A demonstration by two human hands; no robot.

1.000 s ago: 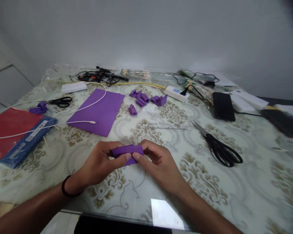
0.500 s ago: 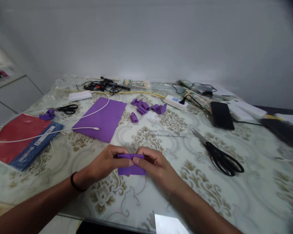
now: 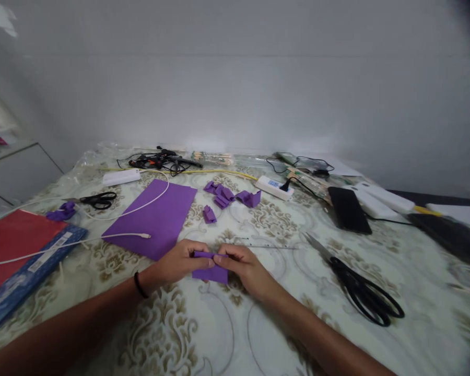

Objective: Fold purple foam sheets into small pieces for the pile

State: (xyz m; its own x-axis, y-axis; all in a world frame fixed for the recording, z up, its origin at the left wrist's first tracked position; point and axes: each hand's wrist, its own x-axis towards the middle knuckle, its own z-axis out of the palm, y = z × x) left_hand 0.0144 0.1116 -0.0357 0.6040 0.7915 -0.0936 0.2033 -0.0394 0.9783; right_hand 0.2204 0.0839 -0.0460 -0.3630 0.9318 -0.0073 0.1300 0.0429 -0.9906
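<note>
**Both hands pinch a folded purple strip over the tabletop**

The patterned tabletop (image 3: 376, 250) carries a large purple sheet (image 3: 156, 216) to the left of centre, with a white cable (image 3: 113, 237) lying across it. Black scissors (image 3: 356, 292) lie open well to the right of the hands, and a heap of small folded purple pieces (image 3: 223, 194) sits farther back. Near the middle, the left hand (image 3: 180, 263) and right hand (image 3: 245, 269) meet on a small folded purple paper strip (image 3: 210, 272), held just above the surface. The fingers of each hand are closed on it, thumbs pressing its top fold from either end (the lower flap hangs free). It looks light, thin and easily creased, so a grip along the folded edge, near the ends, should keep it from springing open
</note>
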